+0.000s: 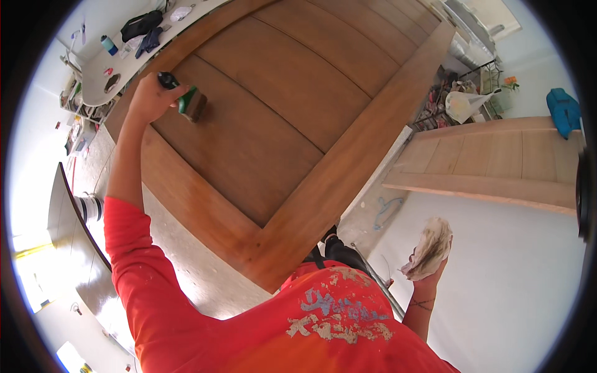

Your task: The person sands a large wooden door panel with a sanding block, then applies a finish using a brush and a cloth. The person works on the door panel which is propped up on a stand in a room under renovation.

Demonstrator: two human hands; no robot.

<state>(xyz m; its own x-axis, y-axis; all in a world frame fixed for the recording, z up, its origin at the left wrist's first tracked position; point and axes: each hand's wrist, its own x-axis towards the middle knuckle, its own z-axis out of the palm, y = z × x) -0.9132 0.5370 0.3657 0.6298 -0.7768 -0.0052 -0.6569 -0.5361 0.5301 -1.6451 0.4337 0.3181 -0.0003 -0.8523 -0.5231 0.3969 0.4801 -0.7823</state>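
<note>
My left hand (151, 99) grips a wide paintbrush (188, 102) with a black handle, a green band and brown bristles. The bristles rest on or just above a recessed panel near the left side of a large brown wooden door (261, 124); exact contact is hard to make out. Its raised frame runs round the grooved panels. Off to the right, away from the door, my right hand (438, 270) is closed round a crumpled, whitish rag (430, 248) with dark stains. The cloth covers most of those fingers.
A long white counter (93, 87) at upper left holds a blue bottle (109, 45) and dark cloths. A paler wooden door (485, 155) lies at right, near a blue bag (563, 112) and a white plastic bag (463, 105). A dark panel (78, 236) stands at far left.
</note>
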